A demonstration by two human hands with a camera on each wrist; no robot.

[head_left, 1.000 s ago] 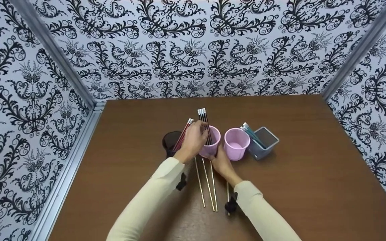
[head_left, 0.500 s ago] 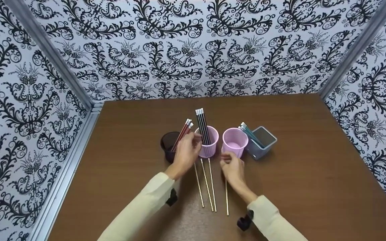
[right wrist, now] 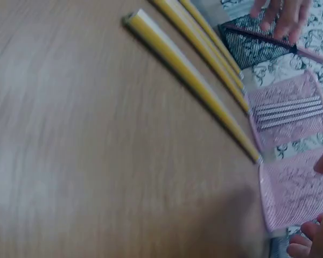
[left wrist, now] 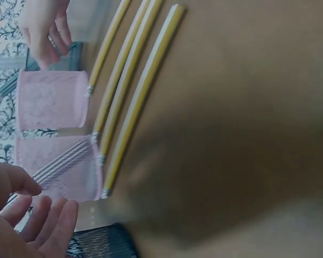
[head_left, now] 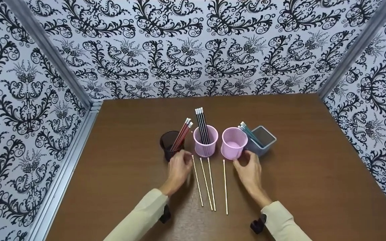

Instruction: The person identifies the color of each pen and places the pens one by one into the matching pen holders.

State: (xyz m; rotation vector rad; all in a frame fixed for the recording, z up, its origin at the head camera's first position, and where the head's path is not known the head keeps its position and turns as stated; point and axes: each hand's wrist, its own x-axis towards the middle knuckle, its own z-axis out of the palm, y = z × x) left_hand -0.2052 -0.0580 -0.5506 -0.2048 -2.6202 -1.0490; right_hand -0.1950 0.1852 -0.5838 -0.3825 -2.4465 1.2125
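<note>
My left hand (head_left: 179, 169) hovers by the front of the dark mesh cup (head_left: 167, 147), close to the leftmost of several yellow pencils (head_left: 197, 182) on the table. Its loosely bent fingers hold nothing in the left wrist view. My right hand (head_left: 250, 170) is at the lower front of the right pink mesh cup (head_left: 229, 150), thumb and fingers spread near its side; whether they touch it I cannot tell. That cup has nothing visible inside. The left pink mesh cup (head_left: 205, 152) contains several black pencils (head_left: 202, 124), leaning left.
Red pencils (head_left: 182, 134) lean right in the dark cup. Behind my right hand, a grey square mesh holder (head_left: 267, 147) holds teal pencils (head_left: 251, 134). The brown table (head_left: 129, 127) meets patterned walls at the back and sides.
My left hand has left the black pencils, moving down and left. My right hand has let go of the left pink cup and moved right to the other pink cup.
</note>
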